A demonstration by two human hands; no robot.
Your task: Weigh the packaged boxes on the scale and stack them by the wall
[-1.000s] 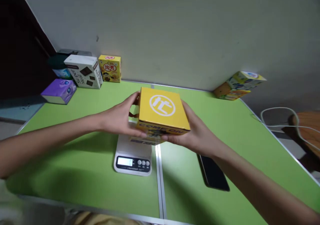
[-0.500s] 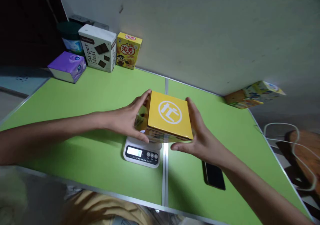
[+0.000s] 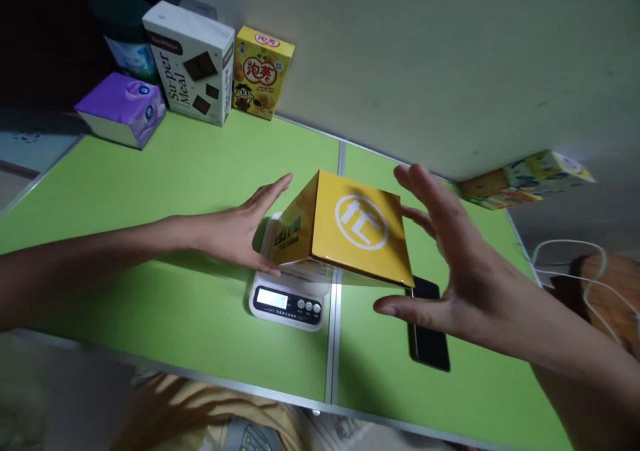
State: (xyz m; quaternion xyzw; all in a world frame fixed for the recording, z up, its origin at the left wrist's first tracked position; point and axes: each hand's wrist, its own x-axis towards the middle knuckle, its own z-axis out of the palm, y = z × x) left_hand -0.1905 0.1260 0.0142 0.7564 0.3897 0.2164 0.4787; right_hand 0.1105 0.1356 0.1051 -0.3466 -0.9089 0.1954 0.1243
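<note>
Yellow-topped, the box (image 3: pixel 355 227) appears to stand on the scale (image 3: pixel 289 304) between the spread left hand (image 3: pixel 233 234) and spread right hand (image 3: pixel 463 274) — whether the left touches it is unclear — so both should clear it evenly, without nudging.

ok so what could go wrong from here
The box appears to rest on the scale, with the left hand and right hand open on either side, so a nudge might topple it. Falling rightward, it could strike the phone. The left hand is very near the box, so brushing it might disturb the reading.
</note>
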